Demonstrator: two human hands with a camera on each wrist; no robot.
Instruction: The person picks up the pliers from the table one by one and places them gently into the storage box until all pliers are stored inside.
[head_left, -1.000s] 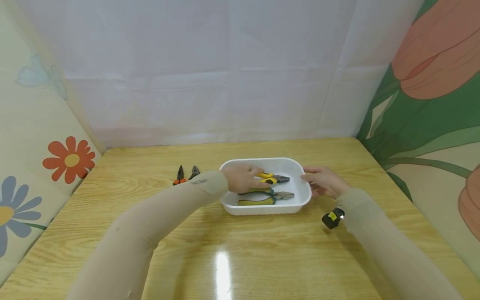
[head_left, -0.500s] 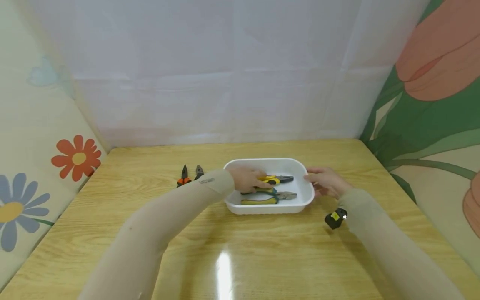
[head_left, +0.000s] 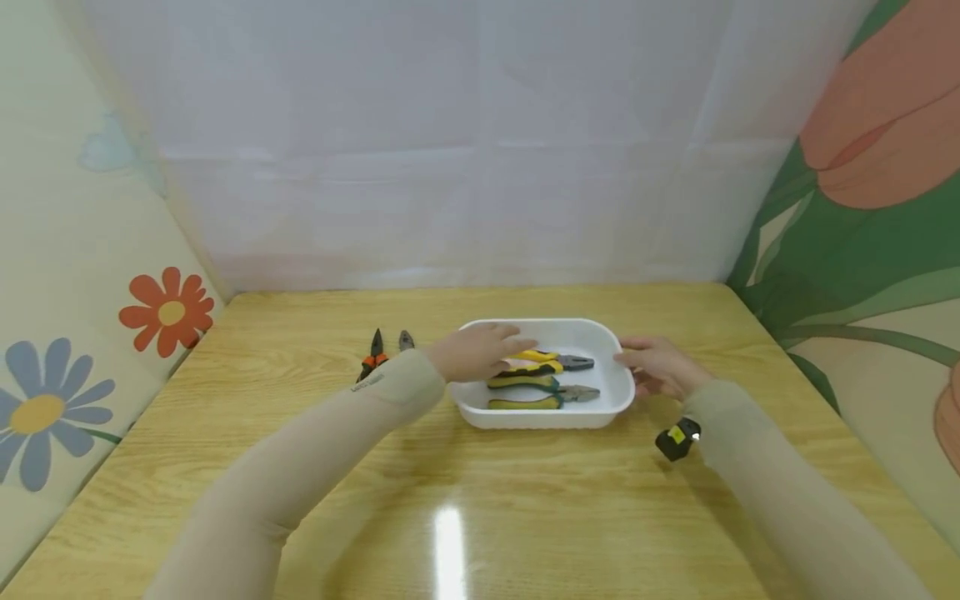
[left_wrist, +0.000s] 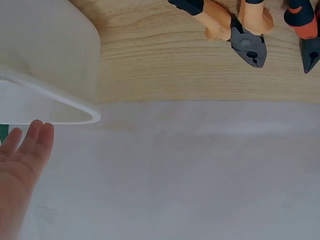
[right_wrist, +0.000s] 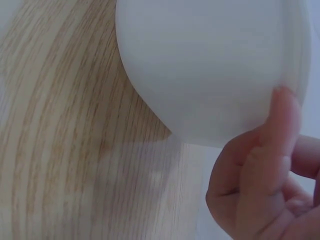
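My left hand (head_left: 480,352), fingers extended, is over the left part of a white plastic tray (head_left: 547,421). Inside the tray lie yellow-and-black pliers (head_left: 566,363) and, nearer me, pliers with green-and-yellow handles (head_left: 558,393). The fingertips overlap the handle ends of the yellow pair in the head view. At the tray's right end my right hand (head_left: 660,367) holds the rim; the right wrist view shows a fingertip (right_wrist: 282,97) against it, other fingers curled below. Part of that grip is hidden behind the hand.
Left of the tray, on the wooden table (head_left: 570,517), lie orange-handled pliers (left_wrist: 247,45) and red-and-black pliers (left_wrist: 305,30), partly covered by the left sleeve in the head view. A white cloth (head_left: 375,167) hangs behind the table.
My left hand has drawn back leftward and lifted off the yellow-and-black pliers, uncovering their handles. My right hand has stayed at the tray's right end.
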